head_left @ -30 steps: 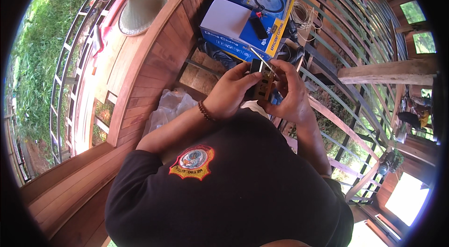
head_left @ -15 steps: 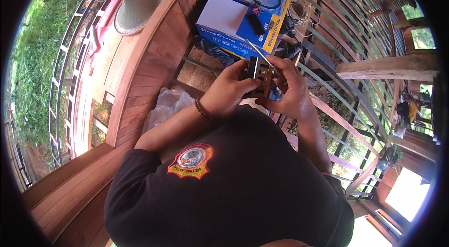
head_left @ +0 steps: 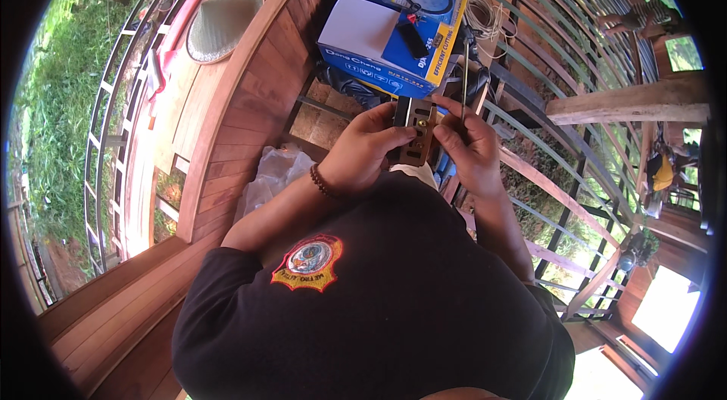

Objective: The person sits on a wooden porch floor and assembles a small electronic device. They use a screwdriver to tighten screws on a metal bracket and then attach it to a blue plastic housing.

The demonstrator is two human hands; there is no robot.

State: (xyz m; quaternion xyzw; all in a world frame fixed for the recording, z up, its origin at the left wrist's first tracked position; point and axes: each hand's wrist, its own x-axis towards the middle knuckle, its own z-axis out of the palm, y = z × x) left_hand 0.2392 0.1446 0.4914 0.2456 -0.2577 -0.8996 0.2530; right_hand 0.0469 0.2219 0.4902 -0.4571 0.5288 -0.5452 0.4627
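Note:
In front of my chest, my left hand (head_left: 354, 148) grips a slotted rectangular block (head_left: 416, 144), black along its left side and brown on the right, with brass-coloured screws in its slots. The left thumb presses on its face. My right hand (head_left: 471, 148) is at the block's right side, its index finger reaching the upper right edge. Between the right fingers stands a thin metal rod (head_left: 465, 82) like a screwdriver shaft, pointing nearly straight away from me; any handle is hidden by the hand.
Beyond my hands stands a blue and white box (head_left: 371, 25) with a black object (head_left: 413, 40) on top. Coiled cord (head_left: 488, 21) lies to its right. Left are a wooden ledge (head_left: 254, 74), a conical hat (head_left: 223, 25) and a plastic bag (head_left: 273, 173). Open slats and a beam (head_left: 628, 106) lie right.
The rod has swung from slanting left across the block to upright on its right. My right hand has turned and drawn back slightly, showing more of the block's slotted face.

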